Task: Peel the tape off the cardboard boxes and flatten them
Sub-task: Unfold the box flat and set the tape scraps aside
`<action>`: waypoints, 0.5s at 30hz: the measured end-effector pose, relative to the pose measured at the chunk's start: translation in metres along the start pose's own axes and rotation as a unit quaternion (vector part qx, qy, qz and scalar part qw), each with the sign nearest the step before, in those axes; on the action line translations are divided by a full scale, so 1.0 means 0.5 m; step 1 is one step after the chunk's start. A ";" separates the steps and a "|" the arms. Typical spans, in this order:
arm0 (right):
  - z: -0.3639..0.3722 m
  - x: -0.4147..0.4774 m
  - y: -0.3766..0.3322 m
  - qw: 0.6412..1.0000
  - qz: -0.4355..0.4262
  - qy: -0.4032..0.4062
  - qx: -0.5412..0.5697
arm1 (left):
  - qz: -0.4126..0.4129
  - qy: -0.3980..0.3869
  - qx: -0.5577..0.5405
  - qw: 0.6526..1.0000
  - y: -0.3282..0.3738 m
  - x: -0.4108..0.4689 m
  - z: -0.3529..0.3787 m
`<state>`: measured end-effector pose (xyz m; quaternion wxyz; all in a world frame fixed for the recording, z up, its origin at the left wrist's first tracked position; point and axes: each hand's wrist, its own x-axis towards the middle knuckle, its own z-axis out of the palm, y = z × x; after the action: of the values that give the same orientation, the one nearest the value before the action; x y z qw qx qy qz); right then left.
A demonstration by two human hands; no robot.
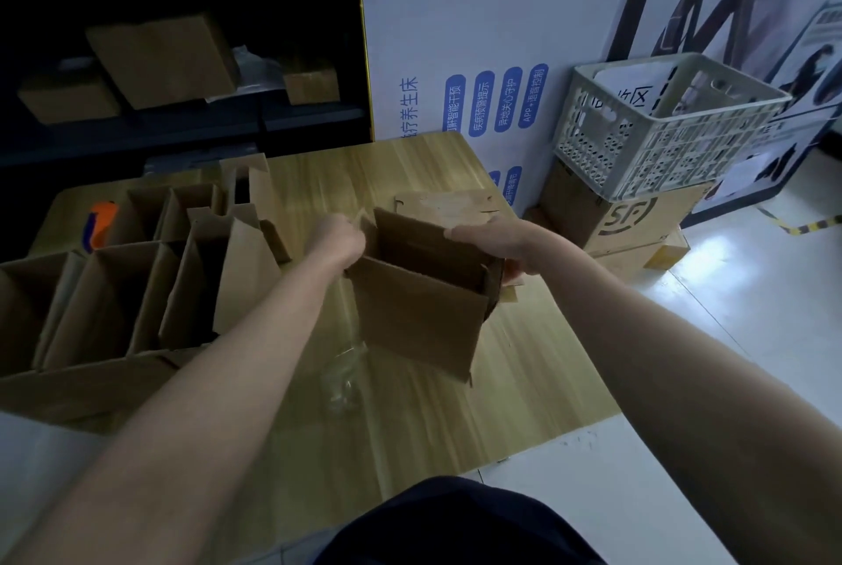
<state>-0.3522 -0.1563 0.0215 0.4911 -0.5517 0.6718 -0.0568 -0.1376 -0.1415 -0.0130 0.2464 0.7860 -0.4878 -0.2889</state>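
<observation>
I hold a small brown cardboard box (419, 314) above the wooden table (455, 405), its flaps open. My left hand (337, 241) grips the box's left upper edge, fingers pinched at a flap corner. My right hand (496, 241) clasps the right side, fingers over the top rim. A crumpled strip of clear tape (344, 378) lies on the table below the box. A flattened piece of cardboard (449, 202) lies behind it.
Several open cardboard boxes (136, 282) stand in rows at the left, with an orange and blue tool (99, 225) beside them. A pale plastic crate (660, 122) sits on an SF-marked box (628, 214) at the right. Dark shelves (182, 63) with boxes stand behind.
</observation>
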 end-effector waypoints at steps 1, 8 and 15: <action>0.005 0.004 -0.001 1.000 0.003 0.000 0.021 | -0.012 0.022 -0.024 0.999 0.000 0.001 -0.005; 0.022 0.036 0.012 0.999 -0.005 0.037 0.040 | -0.002 0.041 -0.284 0.958 -0.002 0.000 -0.017; 0.007 0.042 0.058 0.978 0.061 0.034 0.199 | 0.002 -0.023 -0.477 0.878 -0.036 -0.015 -0.044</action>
<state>-0.3677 -0.1603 -0.0107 0.5702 -0.3990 0.6957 -0.1777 -0.1138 -0.1250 -0.0077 0.5807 0.5654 -0.2975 -0.5046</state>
